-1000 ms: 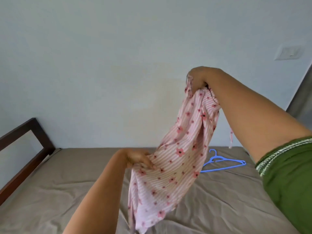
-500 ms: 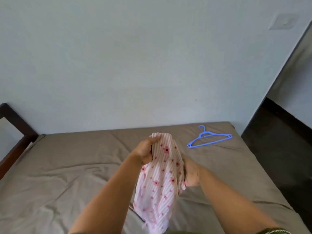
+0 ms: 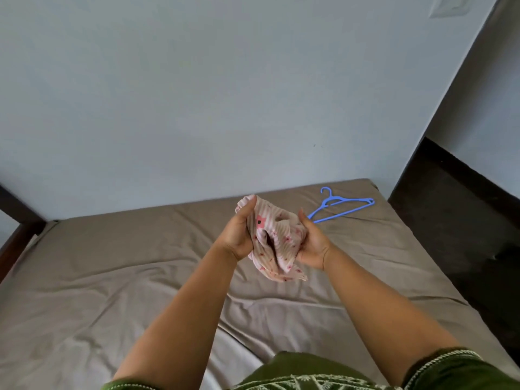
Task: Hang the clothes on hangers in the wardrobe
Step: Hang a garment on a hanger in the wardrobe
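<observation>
Pink-and-white striped cloth with red flowers, the garment (image 3: 277, 240), sits bunched between your two hands above the bed (image 3: 98, 277). Your left hand (image 3: 239, 235) grips its left side: the thumb lies up along the fabric's top fold, and the other fingers are hidden behind the cloth. Your right hand (image 3: 312, 243) grips the right side, thumb upright against the fabric, fingers curled under and behind it where you cannot see them. The bundle fills the gap between both palms, and a loose corner hangs below them, clear of the bed's brown sheet. A blue hanger (image 3: 342, 205) lies flat on the bed near its far right corner, beyond your right hand and apart from the garment. A dark wooden frame (image 3: 17, 218) borders the bed's left end.
</observation>
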A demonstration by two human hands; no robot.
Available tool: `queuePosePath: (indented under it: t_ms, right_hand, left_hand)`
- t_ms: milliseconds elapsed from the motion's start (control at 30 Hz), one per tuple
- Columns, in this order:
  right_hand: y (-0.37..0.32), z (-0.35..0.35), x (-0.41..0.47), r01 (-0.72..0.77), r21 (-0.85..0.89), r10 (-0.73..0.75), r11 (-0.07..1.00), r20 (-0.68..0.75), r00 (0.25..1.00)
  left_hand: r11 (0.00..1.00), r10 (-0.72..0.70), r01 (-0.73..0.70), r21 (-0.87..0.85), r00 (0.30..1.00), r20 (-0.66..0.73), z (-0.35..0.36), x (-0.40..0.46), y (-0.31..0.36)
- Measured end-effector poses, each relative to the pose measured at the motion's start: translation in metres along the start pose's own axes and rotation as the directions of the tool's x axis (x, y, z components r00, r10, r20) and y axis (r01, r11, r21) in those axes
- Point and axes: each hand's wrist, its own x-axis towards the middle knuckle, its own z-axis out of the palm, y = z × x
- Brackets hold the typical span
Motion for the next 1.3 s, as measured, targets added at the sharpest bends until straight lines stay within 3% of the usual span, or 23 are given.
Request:
queuePosePath:
  t_ms: [67, 133, 233, 333, 433, 500, 633, 700, 767, 800, 833, 900, 933, 967, 1033, 1067, 1133, 1200, 1300]
  right_hand:
    - [-0.011, 0.006, 0.0, 0.123, -0.115, -0.133, 0.986, -0.078, 0.988]
    - [-0.024, 0.013, -0.003, 0.253, -0.213, -0.293, 0.944, -0.182, 0.939]
    - [-0.049, 0.027, -0.017, 0.398, -0.268, -0.459, 0.878, -0.231, 0.858]
    - [-0.072, 0.04, -0.035, 0.438, -0.455, -0.571, 0.775, -0.209, 0.794]
    - [-0.084, 0.047, -0.042, 0.345, -0.609, -0.607, 0.714, -0.293, 0.739]
    - [-0.087, 0.054, -0.045, 0.356, -0.615, -0.619, 0.704, -0.285, 0.732]
    - [-0.092, 0.063, -0.055, 0.406, -0.266, -0.464, 0.874, -0.215, 0.859]
    - [-0.092, 0.066, -0.06, 0.368, -0.206, -0.404, 0.907, -0.181, 0.896]
    - [-0.09, 0.068, -0.061, 0.329, -0.259, -0.382, 0.908, -0.189, 0.905]
    - [-0.089, 0.069, -0.062, 0.32, -0.312, -0.391, 0.895, -0.201, 0.898]
    - [-0.089, 0.069, -0.06, 0.318, -0.378, -0.414, 0.87, -0.207, 0.886]
    - [-0.09, 0.072, -0.061, 0.305, -0.52, -0.47, 0.798, -0.22, 0.855]
    - [-0.091, 0.073, -0.061, 0.305, -0.574, -0.502, 0.76, -0.22, 0.837]
    - [-0.092, 0.075, -0.06, 0.313, -0.596, -0.52, 0.74, -0.212, 0.827]
    - [-0.094, 0.078, -0.059, 0.339, -0.511, -0.479, 0.79, -0.169, 0.861]
    - [-0.095, 0.079, -0.06, 0.351, -0.419, -0.436, 0.837, -0.124, 0.892]
    - [-0.103, 0.077, -0.064, 0.412, -0.262, -0.42, 0.873, 0.027, 0.907]
    - [-0.114, 0.072, -0.07, 0.484, -0.197, -0.449, 0.852, 0.199, 0.871]
    - [-0.124, 0.069, -0.076, 0.522, -0.363, -0.427, 0.772, 0.311, 0.849]
  left_hand:
    - [1.0, 0.023, -0.023, 0.003, 1.0, -0.018, 0.006, -0.003, 0.006]
    - [0.996, 0.092, -0.092, 0.007, 0.987, -0.132, 0.005, -0.003, 0.015]
    - [0.969, 0.247, -0.21, 0.132, 0.865, -0.436, -0.012, 0.002, 0.036]
    - [0.934, 0.341, -0.219, 0.283, 0.785, -0.517, -0.02, 0.001, 0.057]
    - [0.887, 0.391, -0.179, 0.425, 0.781, -0.487, -0.013, -0.002, 0.07]
    - [0.832, 0.429, -0.149, 0.535, 0.784, -0.449, -0.009, -0.004, 0.074]
    - [0.724, 0.444, -0.093, 0.684, 0.821, -0.358, 0.002, -0.016, 0.084]
    - [0.715, 0.327, -0.06, 0.697, 0.909, -0.257, 0.006, -0.024, 0.091]
    - [0.715, 0.126, 0.025, 0.699, 0.978, -0.164, 0.009, -0.033, 0.1]
    - [0.658, 0.065, 0.066, 0.75, 0.988, -0.143, 0.01, -0.037, 0.104]
    - [0.536, 0.067, 0.109, 0.837, 0.983, -0.171, 0.01, -0.039, 0.107]
    - [0.297, 0.234, 0.214, 0.931, 0.929, -0.288, 0.013, -0.038, 0.108]
    - [0.296, 0.345, 0.224, 0.929, 0.881, -0.322, 0.016, -0.039, 0.107]
    - [0.431, 0.372, 0.161, 0.888, 0.864, -0.338, 0.015, -0.036, 0.105]
    - [0.725, 0.285, -0.025, 0.688, 0.92, -0.267, 0.016, -0.037, 0.104]
    - [0.806, 0.26, -0.1, 0.583, 0.946, -0.196, 0.016, -0.039, 0.104]
    - [0.817, 0.314, -0.222, 0.532, 0.946, -0.088, 0.013, -0.041, 0.106]
    - [0.732, 0.374, -0.274, 0.624, 0.927, -0.03, 0.013, -0.043, 0.11]
    - [0.587, 0.36, -0.229, 0.777, 0.933, 0.003, 0.01, -0.04, 0.111]
